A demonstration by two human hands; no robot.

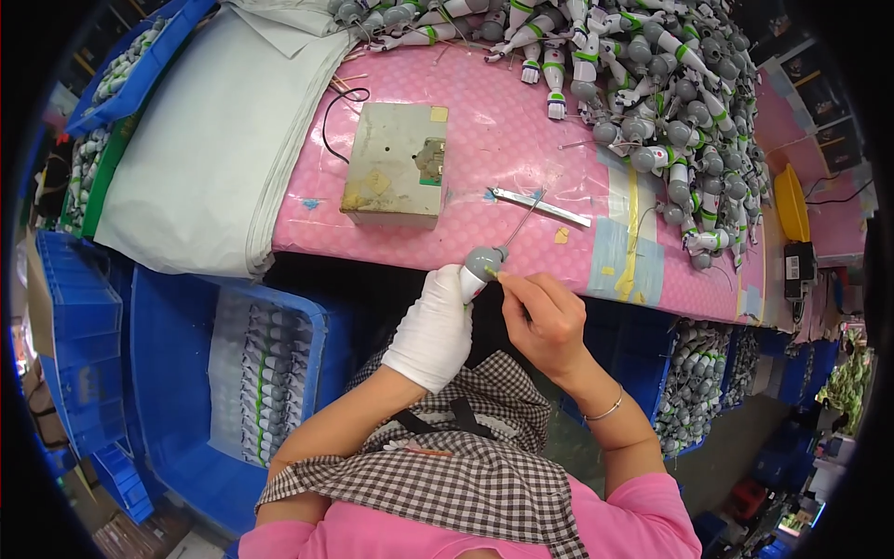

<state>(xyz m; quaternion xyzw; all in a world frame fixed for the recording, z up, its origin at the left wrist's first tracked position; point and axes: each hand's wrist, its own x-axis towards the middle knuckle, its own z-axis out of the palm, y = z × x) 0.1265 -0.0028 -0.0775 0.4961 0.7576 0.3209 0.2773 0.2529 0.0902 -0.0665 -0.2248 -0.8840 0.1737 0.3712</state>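
My left hand point(434, 328), in a white glove, is closed around a white toy arm with a grey rounded shoulder point(482, 264), just off the table's front edge. A thin rod point(523, 224) or wire sticks up from the shoulder's far end. Bare and closed in a pinch, my right hand point(548, 321) has its fingertips against the shoulder's right side. A small yellow-green bit point(491, 271) shows at those fingertips; whether it is held or part of the toy arm I cannot tell. Most of the toy arm is hidden inside the glove.
A worn metal box point(396, 163) with a black cable stands on the pink table point(466, 121), left of a metal strip point(540, 207). Many similar toy arms point(680, 121) are heaped at the far right. White sheets point(214, 130) cover the left side. A blue bin point(177, 373) holds rows of parts.
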